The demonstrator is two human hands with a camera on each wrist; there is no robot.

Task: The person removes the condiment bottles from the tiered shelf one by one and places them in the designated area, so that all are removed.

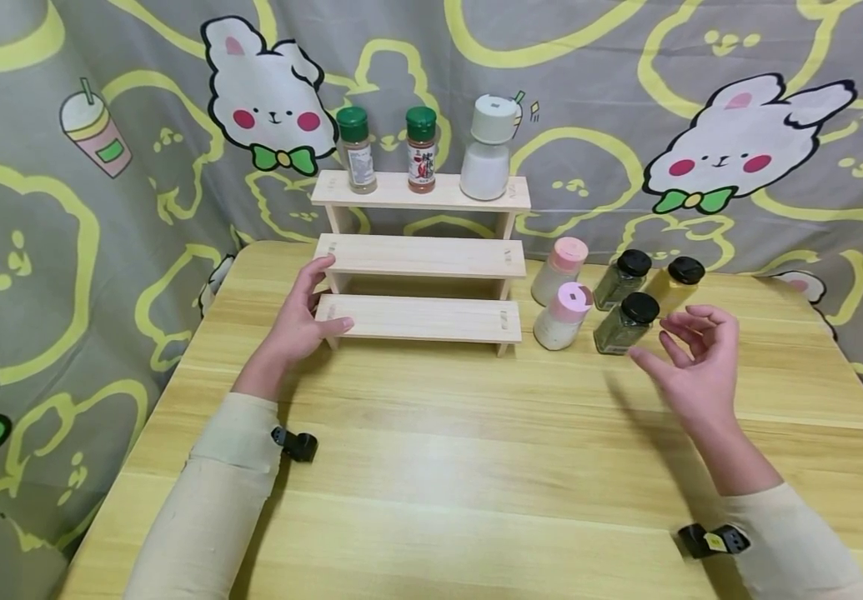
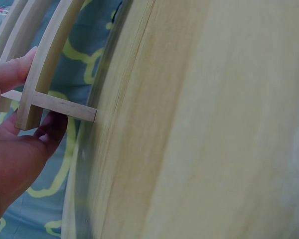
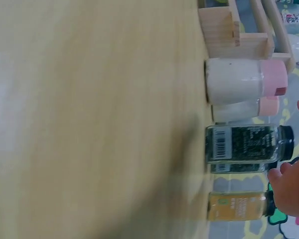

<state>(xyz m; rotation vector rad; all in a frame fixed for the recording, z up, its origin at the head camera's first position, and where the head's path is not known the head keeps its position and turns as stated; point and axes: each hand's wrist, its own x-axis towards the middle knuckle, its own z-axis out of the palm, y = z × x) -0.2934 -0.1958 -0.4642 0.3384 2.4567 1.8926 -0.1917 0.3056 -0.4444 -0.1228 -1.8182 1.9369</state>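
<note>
A three-tier wooden shelf rack (image 1: 416, 318) stands toward the back of the table. My left hand (image 1: 296, 327) grips the left end of its lowest tier, thumb on top; the left wrist view shows fingers curled beneath the board (image 2: 46, 64). Beside the black-capped jars, my right hand (image 1: 701, 367) hovers with loosely bent fingers, holding nothing. Closest to it is a jar of dark green contents (image 1: 621, 329); behind stand a similar jar (image 1: 619, 283) and a yellow one (image 1: 673, 287). Two pink-capped shakers (image 1: 560, 321) stand between these jars and the rack.
On the top tier are two green-capped spice bottles (image 1: 359, 162) (image 1: 421, 158) and a white-capped jar of white contents (image 1: 485, 167). A patterned grey curtain (image 1: 589, 50) hangs close behind the wooden table (image 1: 431, 467).
</note>
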